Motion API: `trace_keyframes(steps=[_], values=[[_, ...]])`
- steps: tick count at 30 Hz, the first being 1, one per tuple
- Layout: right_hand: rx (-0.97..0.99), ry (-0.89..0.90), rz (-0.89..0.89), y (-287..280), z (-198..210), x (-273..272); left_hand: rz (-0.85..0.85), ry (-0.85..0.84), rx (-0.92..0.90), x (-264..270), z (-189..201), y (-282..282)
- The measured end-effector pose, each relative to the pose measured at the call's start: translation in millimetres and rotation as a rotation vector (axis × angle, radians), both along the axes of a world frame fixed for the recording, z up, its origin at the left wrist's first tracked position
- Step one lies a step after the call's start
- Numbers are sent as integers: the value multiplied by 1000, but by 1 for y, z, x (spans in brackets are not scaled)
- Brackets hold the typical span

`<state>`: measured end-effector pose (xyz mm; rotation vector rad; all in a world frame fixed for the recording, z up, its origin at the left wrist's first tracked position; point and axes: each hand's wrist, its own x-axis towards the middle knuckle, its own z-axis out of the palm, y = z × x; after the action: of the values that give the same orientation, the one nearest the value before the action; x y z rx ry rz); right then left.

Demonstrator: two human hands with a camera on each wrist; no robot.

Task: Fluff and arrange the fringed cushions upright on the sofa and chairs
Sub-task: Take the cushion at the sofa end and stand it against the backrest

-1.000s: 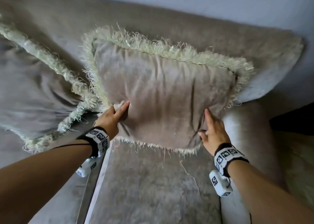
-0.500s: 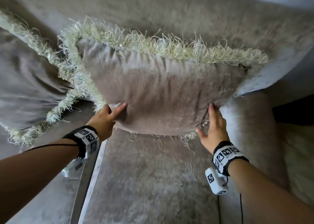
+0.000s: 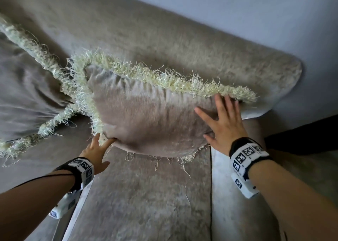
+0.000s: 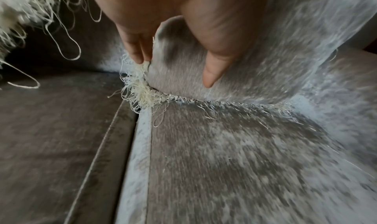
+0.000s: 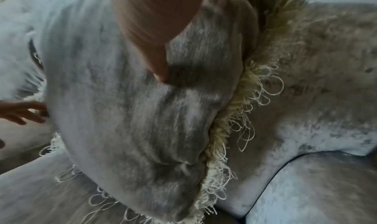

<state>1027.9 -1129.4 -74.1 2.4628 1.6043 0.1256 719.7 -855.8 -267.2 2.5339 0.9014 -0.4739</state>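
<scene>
A: Since a moment ago our right hand (image 3: pixel 225 123) has slid up from the lower corner and now lies flat, fingers spread, on the taupe velvet cushion with the cream fringe (image 3: pixel 146 116). From the head view, that cushion leans against the grey-brown plush sofa back (image 3: pixel 164 34), its bottom edge on the seat.

B: Our left hand (image 3: pixel 95 149) is at the lower left corner. The left wrist view shows thumb (image 4: pixel 216 55) and fingers pinching it beside the fringe.

A: The right wrist view shows our palm pressing in near the right-hand fringe.

B: Press too hard and we may flatten it, or it slumps onto the second fringed taupe cushion (image 3: pixel 23 101).
</scene>
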Motion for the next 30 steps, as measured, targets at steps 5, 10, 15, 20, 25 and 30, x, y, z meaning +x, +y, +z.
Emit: trace_keyframes(steps=[5, 10, 15, 20, 25, 30], values=[[-95, 29, -146, 20, -19, 15, -39, -45, 81, 8, -31, 6], [-93, -15, -147, 31, -30, 38, -111, -111, 122, 17, -60, 17], [-13, 6, -198, 22, -48, 49, 20, -234, 164, 29, -76, 13], [-3, 47, -303, 11, -63, 43, -19, -404, 36, 43, -79, 29], [1, 37, -335, 12, -70, 37, -43, -415, 48, 58, -58, 38], [6, 14, -432, -2, -61, 21, -159, -388, 45, 41, -20, 28]])
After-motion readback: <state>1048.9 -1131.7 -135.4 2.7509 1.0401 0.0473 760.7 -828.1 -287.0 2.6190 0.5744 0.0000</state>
